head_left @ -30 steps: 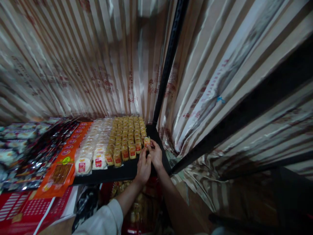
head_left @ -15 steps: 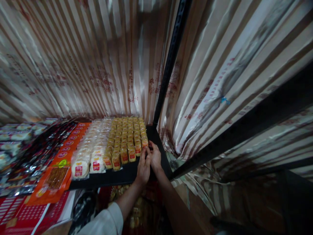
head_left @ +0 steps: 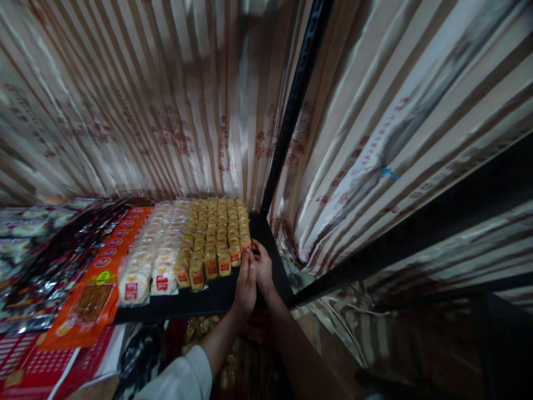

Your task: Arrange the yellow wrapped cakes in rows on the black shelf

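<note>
Rows of small yellow wrapped packets (head_left: 211, 239) with red labels stand on a black shelf (head_left: 187, 304). At the front of the rightmost row, my left hand (head_left: 247, 282) and my right hand (head_left: 262, 266) meet, their fingertips at the end packet (head_left: 245, 243). The fingers of my left hand are stretched out and pressed together. My right hand's fingers are bent toward the packet's right side. Whether either hand grips the packet is hard to make out. White round packets (head_left: 134, 283) are lined up left of the yellow ones.
Orange bags (head_left: 94, 294) and dark shiny packages (head_left: 54, 261) lie further left. A red basket (head_left: 50, 361) is below them. A black upright post (head_left: 287, 133) rises at the shelf's back right corner, before striped curtains (head_left: 200, 100). A dark beam (head_left: 400, 233) slants across the right.
The view has shifted slightly. Both hands stay at the front of the rightmost row, with my right fingers drawn a little closer to the end packet.
</note>
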Demonstrator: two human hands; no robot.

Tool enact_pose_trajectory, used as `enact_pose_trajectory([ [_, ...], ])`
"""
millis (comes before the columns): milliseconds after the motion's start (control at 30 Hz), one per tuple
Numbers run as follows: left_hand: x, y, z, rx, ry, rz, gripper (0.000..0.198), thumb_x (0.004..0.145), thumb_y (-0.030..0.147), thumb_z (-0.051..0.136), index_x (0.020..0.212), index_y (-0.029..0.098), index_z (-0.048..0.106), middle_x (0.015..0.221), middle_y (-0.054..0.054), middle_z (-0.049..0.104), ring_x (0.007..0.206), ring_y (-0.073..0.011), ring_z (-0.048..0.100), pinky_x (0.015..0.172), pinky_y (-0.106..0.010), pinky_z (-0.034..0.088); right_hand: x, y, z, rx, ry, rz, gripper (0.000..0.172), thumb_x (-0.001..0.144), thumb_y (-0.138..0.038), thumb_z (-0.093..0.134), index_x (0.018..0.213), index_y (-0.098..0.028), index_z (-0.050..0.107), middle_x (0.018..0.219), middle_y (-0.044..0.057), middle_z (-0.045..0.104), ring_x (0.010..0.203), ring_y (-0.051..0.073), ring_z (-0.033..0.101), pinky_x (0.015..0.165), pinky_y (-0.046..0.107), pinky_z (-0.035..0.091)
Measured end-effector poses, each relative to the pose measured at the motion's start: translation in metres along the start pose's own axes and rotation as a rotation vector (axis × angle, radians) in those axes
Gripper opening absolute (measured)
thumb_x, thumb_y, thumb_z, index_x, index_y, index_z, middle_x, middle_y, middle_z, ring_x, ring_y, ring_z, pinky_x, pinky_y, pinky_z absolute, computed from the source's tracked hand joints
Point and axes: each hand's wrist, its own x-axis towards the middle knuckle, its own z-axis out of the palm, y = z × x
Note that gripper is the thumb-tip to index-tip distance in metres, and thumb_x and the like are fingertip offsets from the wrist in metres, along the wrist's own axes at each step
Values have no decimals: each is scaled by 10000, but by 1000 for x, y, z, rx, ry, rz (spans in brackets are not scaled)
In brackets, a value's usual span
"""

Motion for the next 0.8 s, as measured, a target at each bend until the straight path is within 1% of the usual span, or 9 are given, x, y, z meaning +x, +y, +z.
enact_pose_trajectory([
  [133, 2, 0, 1, 18, 4, -14, 531, 907, 337, 310, 1392, 122, 345, 1496, -91, 274, 1389, -157, 217, 1158, -348, 140, -1, 0, 0, -12, -24, 28, 352, 784, -354, 523, 1082, -181, 594, 1030, 91, 631, 849, 178, 617, 706, 306, 544],
  [200, 2, 2, 1, 31, 0, -20, 531, 906, 335, 313, 1389, 116, 348, 1497, -97, 271, 1390, -159, 216, 1159, -350, 136, -2, -3, -2, -25, -36, 14, 349, 786, -354, 518, 1078, -179, 595, 1059, 97, 617, 844, 172, 616, 712, 302, 543],
  [300, 0, 5, -2, 47, 7, -27, 512, 903, 320, 325, 1378, 133, 370, 1487, -90, 301, 1381, -159, 243, 1158, -353, 152, -5, -11, -5, -49, 16, -28, 384, 789, -362, 521, 1117, -172, 584, 1144, 117, 573, 915, 177, 601, 758, 305, 532],
  [400, -12, 7, -7, 82, 14, -12, 484, 889, 301, 362, 1341, 139, 420, 1455, -97, 368, 1357, -168, 306, 1149, -358, 195, -12, -23, -10, -66, 84, -39, 410, 790, -386, 522, 1128, -160, 581, 1151, 126, 569, 986, 191, 575, 769, 306, 525],
  [467, -27, 6, -12, 124, 33, 21, 440, 877, 287, 383, 1276, 133, 488, 1392, -115, 457, 1306, -180, 392, 1125, -366, 260, -22, -33, -13, -62, 113, -31, 401, 804, -400, 505, 1111, -156, 587, 1124, 126, 592, 976, 191, 580, 761, 307, 522],
  [567, -62, 3, -22, 199, 84, 90, 352, 868, 258, 377, 1131, 144, 581, 1200, -120, 607, 1135, -186, 544, 1022, -371, 394, -50, -45, -18, -9, 133, 10, 391, 834, -411, 472, 1105, -149, 575, 1055, 122, 644, 911, 184, 615, 741, 300, 517],
  [633, -89, -2, -32, 234, 87, 104, 308, 852, 220, 378, 1047, 173, 612, 1063, -92, 659, 1001, -178, 599, 931, -361, 452, -78, -51, -21, 22, 104, 44, 369, 843, -417, 468, 1072, -149, 578, 978, 111, 676, 860, 181, 636, 717, 288, 515],
  [733, -123, -19, -52, 247, 15, 96, 305, 790, 157, 401, 986, 191, 633, 974, -72, 678, 920, -180, 614, 865, -349, 474, -125, -51, -23, -8, -1, 68, 306, 856, -419, 460, 960, -174, 613, 825, 68, 693, 748, 170, 645, 674, 271, 510],
  [800, -137, -36, -67, 293, 17, 40, 320, 755, 141, 418, 983, 179, 639, 974, -83, 679, 928, -192, 614, 875, -355, 465, -154, -45, -21, -78, -104, 50, 281, 866, -397, 438, 858, -195, 634, 754, 46, 689, 716, 171, 643, 665, 267, 503],
])
